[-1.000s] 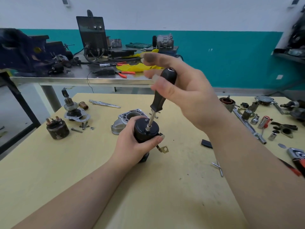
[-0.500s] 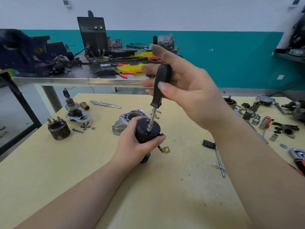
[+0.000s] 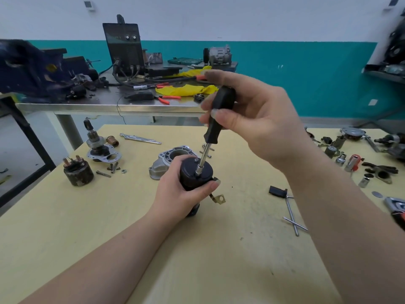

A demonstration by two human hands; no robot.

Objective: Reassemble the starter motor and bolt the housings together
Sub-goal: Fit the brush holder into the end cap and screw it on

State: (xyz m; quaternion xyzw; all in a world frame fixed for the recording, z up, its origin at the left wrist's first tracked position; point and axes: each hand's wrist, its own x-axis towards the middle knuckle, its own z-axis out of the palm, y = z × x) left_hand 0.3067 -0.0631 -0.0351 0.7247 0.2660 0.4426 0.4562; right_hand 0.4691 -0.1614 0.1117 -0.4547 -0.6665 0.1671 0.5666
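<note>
My left hand point(image 3: 182, 194) grips the black cylindrical motor body point(image 3: 197, 174), which stands upright on the yellow table point(image 3: 87, 227). A brass terminal tab point(image 3: 219, 198) sticks out at its lower right. My right hand point(image 3: 258, 121) pinches the black handle of a nut driver point(image 3: 217, 119) between thumb and fingers. The driver's metal socket tip sits on a bolt on the motor's top end cap. A second bolt head point(image 3: 196, 159) shows on the cap's far edge. The aluminium nose housing point(image 3: 171, 159) lies just behind the motor body.
At the left stand a solenoid point(image 3: 77, 172), the pinion gear assembly on its plate point(image 3: 98, 148), loose screws point(image 3: 111, 168) and a pair of long through bolts point(image 3: 140, 138). Two crossed rods point(image 3: 293, 218) and a black clip point(image 3: 277, 191) lie right of centre. Sockets and parts crowd the right edge point(image 3: 355, 159). A cluttered steel bench point(image 3: 87, 102) stands behind.
My right hand's fingers have shifted round the driver handle, and the handle has swung a little. The motor body and my left hand have stayed put.
</note>
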